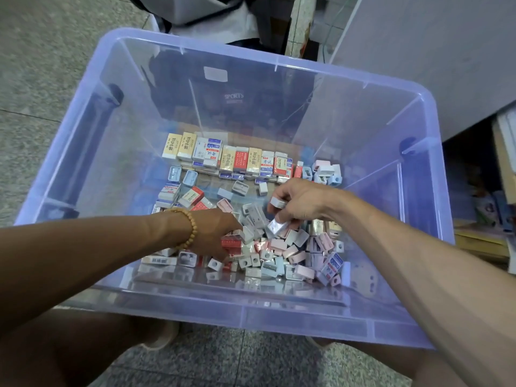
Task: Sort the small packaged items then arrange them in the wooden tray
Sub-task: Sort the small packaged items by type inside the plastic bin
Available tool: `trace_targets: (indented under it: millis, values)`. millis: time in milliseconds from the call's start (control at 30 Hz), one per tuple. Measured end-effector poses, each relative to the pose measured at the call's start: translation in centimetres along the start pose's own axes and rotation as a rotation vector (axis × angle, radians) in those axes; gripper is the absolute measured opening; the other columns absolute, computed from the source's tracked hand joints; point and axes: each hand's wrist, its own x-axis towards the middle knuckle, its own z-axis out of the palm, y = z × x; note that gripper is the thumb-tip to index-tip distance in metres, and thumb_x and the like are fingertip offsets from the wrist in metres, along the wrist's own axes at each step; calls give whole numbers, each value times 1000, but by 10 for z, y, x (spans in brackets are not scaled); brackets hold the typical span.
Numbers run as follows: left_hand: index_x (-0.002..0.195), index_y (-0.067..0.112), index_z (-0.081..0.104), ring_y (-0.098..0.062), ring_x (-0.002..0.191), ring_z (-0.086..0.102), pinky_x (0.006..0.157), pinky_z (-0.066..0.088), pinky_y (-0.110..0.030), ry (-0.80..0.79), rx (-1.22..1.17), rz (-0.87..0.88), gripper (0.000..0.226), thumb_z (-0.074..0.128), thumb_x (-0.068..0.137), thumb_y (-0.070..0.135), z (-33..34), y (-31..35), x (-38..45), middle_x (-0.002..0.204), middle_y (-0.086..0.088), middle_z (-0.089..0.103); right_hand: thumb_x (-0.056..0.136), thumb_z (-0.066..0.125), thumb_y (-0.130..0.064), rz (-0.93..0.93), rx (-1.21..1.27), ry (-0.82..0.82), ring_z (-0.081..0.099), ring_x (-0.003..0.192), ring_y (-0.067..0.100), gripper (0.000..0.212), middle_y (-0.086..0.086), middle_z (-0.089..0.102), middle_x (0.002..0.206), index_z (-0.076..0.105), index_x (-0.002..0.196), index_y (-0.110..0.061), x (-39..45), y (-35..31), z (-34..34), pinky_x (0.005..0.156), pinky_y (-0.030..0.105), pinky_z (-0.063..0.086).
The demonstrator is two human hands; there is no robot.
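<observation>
Glossy translucent plastic bin (83, 152)

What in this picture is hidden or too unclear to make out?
All in the head view:
- The items under the left hand: the hand covers them.
- What the right hand pinches besides the small white piece: its curled fingers hide it.
- The print on the row of erasers: too small.
- The wooden tray: none can be told apart.
- The plastic bin: its near right corner sits behind the right arm.
</observation>
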Motion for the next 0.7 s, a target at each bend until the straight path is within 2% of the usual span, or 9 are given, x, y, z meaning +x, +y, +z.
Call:
trace_targets:
  millis: [67,133,200,300,433,500,567,633,700]
  values:
    - [106,18,62,-17,95,56,82,47,-29,-6,-7,-13,26,71,85,31,-4,0,-2,102,4,57,87,69,6,14,-55,10,68,80,19,18,13,69,106,68,104,-1,3,1,0,80,42,62]
    - [104,15,62,-18,93,58,81,49,-31,10,-33,-36,27,72,85,33,-12,0,-6,100,3,58,86,69,7,16,-54,25,70,85,24,23,17,69,110,67,109,3,5,-1,0,85,47,60]
    - [89,16,62,-17,82,60,70,50,-26,77,-109,-50,17,72,85,29,-23,0,-12,92,0,61,86,68,8,1,11,55,73,89,29,22,19,70,107,69,107,2,5,-3,0,85,47,60]
    - [76,17,58,-19,71,64,58,50,-25,198,-244,-113,19,71,86,26,-40,-2,-28,80,-3,67,87,67,11,-11,232,115,74,83,29,17,19,69,101,68,97,-2,3,-9,-1,77,37,63]
    - [80,8,64,-15,63,69,66,59,-33,312,-484,-244,16,74,84,19,-47,-14,-54,73,-4,72,88,68,8,-81,531,259,73,78,22,14,17,69,104,64,90,-6,9,-26,-1,68,26,62]
    - [86,-1,68,-24,74,73,76,60,-38,345,-637,-295,14,73,85,13,-46,-19,-65,76,-10,74,89,67,7,-102,600,330,72,75,24,15,15,69,100,62,88,-7,19,-37,0,63,26,62]
    - [92,-6,69,-31,83,72,78,60,-40,394,-761,-336,17,71,86,9,-46,-21,-74,79,-15,74,88,70,2,-94,579,437,73,75,26,17,13,71,96,62,83,-12,35,-48,3,65,32,62]
    - [97,-8,67,-28,81,73,73,59,-36,445,-877,-374,18,69,87,8,-44,-20,-78,83,-16,74,84,77,-4,-78,579,549,74,78,27,19,9,73,89,64,77,-17,48,-58,7,73,42,63]
    - [100,-7,65,-23,77,72,69,58,-32,474,-984,-405,18,69,87,6,-43,-19,-80,87,-17,74,81,81,-10,-63,598,619,73,77,23,19,3,72,84,65,75,-20,57,-64,12,76,42,62]
